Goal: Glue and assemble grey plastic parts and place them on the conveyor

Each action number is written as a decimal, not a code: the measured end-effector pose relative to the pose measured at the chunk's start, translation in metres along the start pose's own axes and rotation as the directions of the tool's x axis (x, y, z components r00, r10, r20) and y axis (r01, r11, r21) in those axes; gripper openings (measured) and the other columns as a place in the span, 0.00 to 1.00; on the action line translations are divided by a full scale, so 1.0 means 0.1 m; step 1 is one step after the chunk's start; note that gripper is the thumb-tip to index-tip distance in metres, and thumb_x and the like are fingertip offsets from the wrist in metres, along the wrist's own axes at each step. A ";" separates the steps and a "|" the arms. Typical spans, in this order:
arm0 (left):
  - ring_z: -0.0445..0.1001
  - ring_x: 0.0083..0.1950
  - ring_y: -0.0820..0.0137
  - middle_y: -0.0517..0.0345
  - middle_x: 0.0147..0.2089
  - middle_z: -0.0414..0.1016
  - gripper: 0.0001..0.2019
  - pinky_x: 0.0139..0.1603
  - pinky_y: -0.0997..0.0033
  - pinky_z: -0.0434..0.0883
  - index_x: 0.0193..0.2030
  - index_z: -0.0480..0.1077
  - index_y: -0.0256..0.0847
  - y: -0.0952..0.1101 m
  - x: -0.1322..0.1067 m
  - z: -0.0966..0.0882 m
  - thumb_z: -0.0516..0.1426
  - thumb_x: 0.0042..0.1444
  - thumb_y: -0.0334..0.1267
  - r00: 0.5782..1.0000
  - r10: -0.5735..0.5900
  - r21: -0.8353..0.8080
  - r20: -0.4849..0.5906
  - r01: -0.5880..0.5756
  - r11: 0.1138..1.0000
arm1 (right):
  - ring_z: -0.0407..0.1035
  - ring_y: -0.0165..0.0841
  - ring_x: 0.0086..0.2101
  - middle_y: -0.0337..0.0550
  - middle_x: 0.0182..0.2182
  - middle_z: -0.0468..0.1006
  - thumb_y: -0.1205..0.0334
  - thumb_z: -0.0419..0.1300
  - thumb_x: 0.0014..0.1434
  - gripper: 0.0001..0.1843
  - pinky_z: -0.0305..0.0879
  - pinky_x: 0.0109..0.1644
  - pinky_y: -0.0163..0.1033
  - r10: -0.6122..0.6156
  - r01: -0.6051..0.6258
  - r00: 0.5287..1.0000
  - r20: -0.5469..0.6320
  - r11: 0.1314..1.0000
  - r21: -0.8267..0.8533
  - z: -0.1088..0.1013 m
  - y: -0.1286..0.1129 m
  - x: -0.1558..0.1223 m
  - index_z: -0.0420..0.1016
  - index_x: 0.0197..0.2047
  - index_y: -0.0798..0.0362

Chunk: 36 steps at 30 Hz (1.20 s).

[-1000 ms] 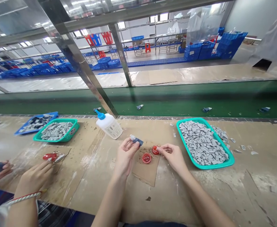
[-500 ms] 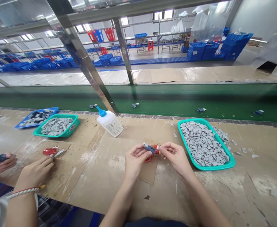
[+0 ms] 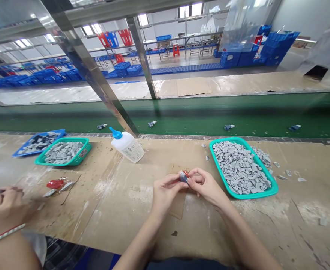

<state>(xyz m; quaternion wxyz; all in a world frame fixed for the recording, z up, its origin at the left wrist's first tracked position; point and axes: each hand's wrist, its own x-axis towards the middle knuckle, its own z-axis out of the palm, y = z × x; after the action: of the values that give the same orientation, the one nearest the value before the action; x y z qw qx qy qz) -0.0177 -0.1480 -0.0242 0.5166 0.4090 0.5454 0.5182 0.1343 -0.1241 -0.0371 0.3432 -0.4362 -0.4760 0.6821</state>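
Note:
A small dark blue-and-grey plastic part (image 3: pixel 184 178) is held between both my hands, over the worktable. My left hand (image 3: pixel 166 189) pinches its left side with thumb and fingers. At its right end, the closed fingertips of my right hand (image 3: pixel 207 186) press against it; any smaller piece under them is hidden. Just behind the part shows a bit of something red (image 3: pixel 186 173), mostly covered. Below lies a piece of cardboard (image 3: pixel 177 208). To the right of my right hand stands a green basket (image 3: pixel 274 187) heaped with small light-grey plastic pieces (image 3: pixel 239 168).
A white bottle with a blue nozzle (image 3: pixel 128 147) stands left of centre. Further left are another green basket (image 3: pixel 76 160), a blue tray (image 3: pixel 16 153), a red blob (image 3: pixel 55 183) and a co-worker's hand (image 3: pixel 6 204). Several assembled parts ride the green belt (image 3: pixel 187 118) behind.
My right hand has come in against the plastic part, where earlier it held a small pale piece apart. The parts on the belt have shifted left. The co-worker's hands have moved left from the red blob.

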 end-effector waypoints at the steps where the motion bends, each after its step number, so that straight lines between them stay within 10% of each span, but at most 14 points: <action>1: 0.79 0.38 0.60 0.53 0.37 0.81 0.11 0.42 0.63 0.78 0.34 0.79 0.39 0.00 0.01 0.00 0.67 0.40 0.33 1.000 0.001 0.015 0.029 -0.001 1.000 | 0.63 0.28 0.23 0.37 0.23 0.73 0.43 0.61 0.49 0.20 0.56 0.19 0.29 0.012 -0.012 1.000 0.024 1.000 0.024 -0.01 -0.01 -0.01 0.65 0.33 0.51; 8: 0.75 0.50 0.58 0.51 0.47 0.77 0.23 0.52 0.60 0.72 0.49 0.74 0.40 0.17 0.07 0.05 0.66 0.43 0.32 0.975 -0.002 -0.034 0.223 0.010 0.999 | 0.64 0.27 0.27 0.38 0.27 0.72 0.48 0.64 0.49 0.18 0.58 0.21 0.28 -0.038 0.030 0.999 0.029 0.971 0.239 0.00 -0.12 -0.06 0.65 0.30 0.52; 14: 0.73 0.51 0.61 0.48 0.52 0.73 0.22 0.52 0.63 0.70 0.57 0.66 0.42 0.14 0.26 0.09 0.57 0.55 0.40 0.959 0.084 0.026 0.271 -0.094 0.995 | 0.70 0.35 0.32 0.46 0.32 0.78 0.45 0.57 0.54 0.20 0.64 0.28 0.35 -0.154 0.149 0.971 -0.185 0.988 -0.039 -0.17 -0.21 -0.06 0.75 0.35 0.54; 20: 0.74 0.46 0.66 0.48 0.47 0.73 0.14 0.50 0.64 0.70 0.51 0.65 0.39 0.03 0.94 -0.16 0.51 0.59 0.38 0.931 0.307 0.242 0.198 -0.350 0.905 | 0.66 0.43 0.39 0.48 0.39 0.76 0.62 0.56 0.56 0.12 0.61 0.42 0.46 -0.503 -0.110 0.692 -0.517 0.635 -0.765 -0.80 -0.16 0.02 0.77 0.42 0.50; 24: 0.75 0.42 0.69 0.50 0.44 0.75 0.14 0.48 0.67 0.71 0.49 0.66 0.38 0.09 1.51 -0.24 0.48 0.58 0.32 0.899 0.369 0.505 0.236 -0.437 0.744 | 0.62 0.45 0.40 0.50 0.38 0.74 0.64 0.55 0.57 0.17 0.59 0.42 0.45 -0.557 -0.196 0.691 -0.460 0.468 -0.862 -0.91 -0.09 0.17 0.75 0.48 0.48; 36: 0.71 0.52 0.62 0.46 0.51 0.73 0.17 0.52 0.61 0.67 0.56 0.66 0.37 -0.05 2.69 0.18 0.50 0.60 0.30 0.883 0.371 0.835 0.287 -0.421 0.356 | 0.65 0.42 0.38 0.49 0.33 0.77 0.62 0.53 0.59 0.10 0.58 0.42 0.43 -0.592 -0.187 0.661 -0.462 0.466 -0.865 -0.84 -0.04 0.25 0.75 0.34 0.54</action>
<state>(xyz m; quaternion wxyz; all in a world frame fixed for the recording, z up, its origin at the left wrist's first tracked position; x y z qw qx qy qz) -0.0346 0.1180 -0.0657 0.1032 0.7458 0.6044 0.2605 0.2024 -0.0710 -0.0537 0.3197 -0.7066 -0.6277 0.0666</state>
